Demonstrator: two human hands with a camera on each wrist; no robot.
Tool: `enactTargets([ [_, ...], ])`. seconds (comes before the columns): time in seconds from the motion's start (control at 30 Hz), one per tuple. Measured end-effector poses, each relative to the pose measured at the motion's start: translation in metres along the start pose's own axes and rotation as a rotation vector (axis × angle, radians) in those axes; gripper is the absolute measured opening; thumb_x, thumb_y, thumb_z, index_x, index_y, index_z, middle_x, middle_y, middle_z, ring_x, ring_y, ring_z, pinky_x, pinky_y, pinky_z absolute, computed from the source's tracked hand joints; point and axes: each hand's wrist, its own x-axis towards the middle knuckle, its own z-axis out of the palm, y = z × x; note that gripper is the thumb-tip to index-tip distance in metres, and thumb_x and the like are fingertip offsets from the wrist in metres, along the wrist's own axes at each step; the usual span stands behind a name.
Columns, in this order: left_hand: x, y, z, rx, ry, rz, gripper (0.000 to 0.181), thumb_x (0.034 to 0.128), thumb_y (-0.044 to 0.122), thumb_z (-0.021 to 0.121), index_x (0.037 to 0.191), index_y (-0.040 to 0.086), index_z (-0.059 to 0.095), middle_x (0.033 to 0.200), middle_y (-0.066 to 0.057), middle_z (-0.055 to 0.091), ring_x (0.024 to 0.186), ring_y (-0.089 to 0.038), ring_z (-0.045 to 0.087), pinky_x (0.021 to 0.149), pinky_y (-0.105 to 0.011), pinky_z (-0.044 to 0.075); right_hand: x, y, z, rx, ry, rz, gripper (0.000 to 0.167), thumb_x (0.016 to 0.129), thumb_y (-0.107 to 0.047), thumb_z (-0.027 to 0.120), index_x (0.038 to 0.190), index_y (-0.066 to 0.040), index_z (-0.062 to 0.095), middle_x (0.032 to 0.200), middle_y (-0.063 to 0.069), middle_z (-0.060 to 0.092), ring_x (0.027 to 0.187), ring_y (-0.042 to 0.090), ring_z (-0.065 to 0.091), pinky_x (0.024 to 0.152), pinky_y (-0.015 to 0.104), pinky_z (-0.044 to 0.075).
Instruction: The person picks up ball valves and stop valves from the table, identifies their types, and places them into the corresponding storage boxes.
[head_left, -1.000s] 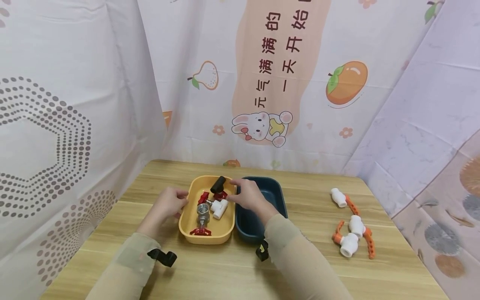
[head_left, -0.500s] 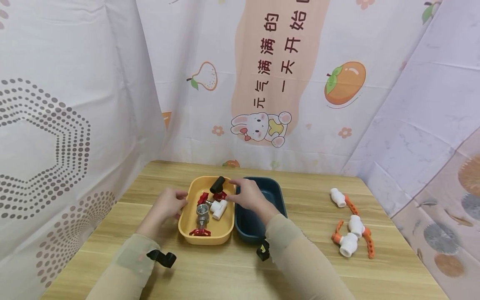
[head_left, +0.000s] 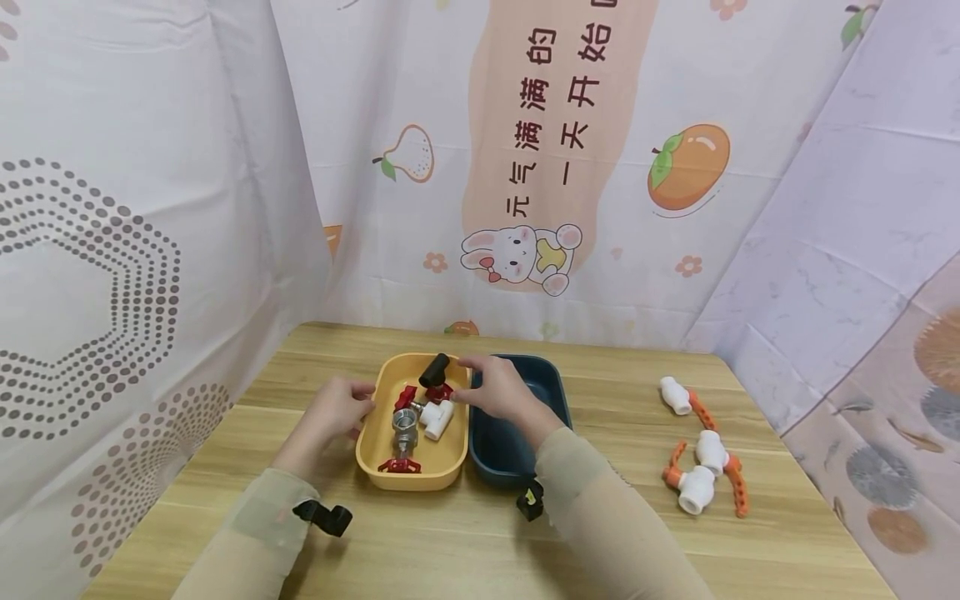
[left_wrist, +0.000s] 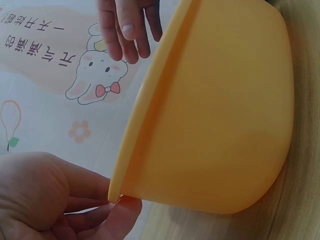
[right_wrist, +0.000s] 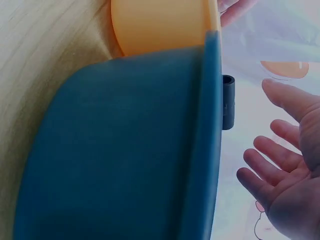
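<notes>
The yellow bin holds several pipe parts: a white tee, a metal valve with a red handle, a red-handled part and a black tube-like piece. My left hand is at the bin's left side; in the left wrist view its thumb and fingers pinch the rim. Over the border between the yellow bin and the dark blue bin hovers my right hand. Its fingers are spread and relaxed in the right wrist view, holding nothing.
White ball valves with orange handles lie on the right of the wooden table: one at the back, one in the middle and one nearer. A printed curtain hangs behind the table, with another curtain at left.
Both hands and the bins stay practically where they were. Only a slight shift of the whole head view shows.
</notes>
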Motion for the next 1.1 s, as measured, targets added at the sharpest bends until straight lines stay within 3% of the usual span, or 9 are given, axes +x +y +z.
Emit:
enactTargets([
  [0.5, 0.000, 0.000, -0.001, -0.010, -0.002, 0.002, 0.041, 0.0967, -0.002, 0.059, 0.136, -0.014, 0.055, 0.112, -0.028, 0.067, 0.079, -0.033, 0.072, 0.056, -0.039, 0.062, -0.007, -0.001, -0.013, 0.019, 0.009, -0.012, 0.064, 0.086, -0.036, 0.083, 0.143, -0.016, 0.061, 0.139, 0.003, 0.062, 0.130, 0.025, 0.054, 0.107, 0.046, 0.048],
  [0.8, -0.002, 0.003, -0.001, -0.018, -0.008, -0.016, 0.042, 0.0980, 0.000, 0.059, 0.137, -0.013, 0.054, 0.116, -0.029, 0.065, 0.081, -0.034, 0.072, 0.057, -0.040, 0.062, -0.014, 0.003, -0.025, 0.014, 0.016, -0.071, 0.062, 0.087, -0.035, 0.082, 0.142, -0.016, 0.061, 0.140, 0.006, 0.061, 0.130, 0.025, 0.054, 0.107, 0.045, 0.047],
  [1.1, 0.000, 0.002, -0.003, -0.019, -0.022, -0.014, 0.042, 0.1001, 0.014, 0.062, 0.135, -0.011, 0.058, 0.119, -0.029, 0.064, 0.089, -0.036, 0.070, 0.059, -0.040, 0.062, -0.020, 0.007, -0.036, 0.008, 0.023, -0.102, 0.061, 0.087, -0.035, 0.082, 0.142, -0.016, 0.061, 0.140, 0.002, 0.061, 0.130, 0.023, 0.054, 0.108, 0.044, 0.046],
])
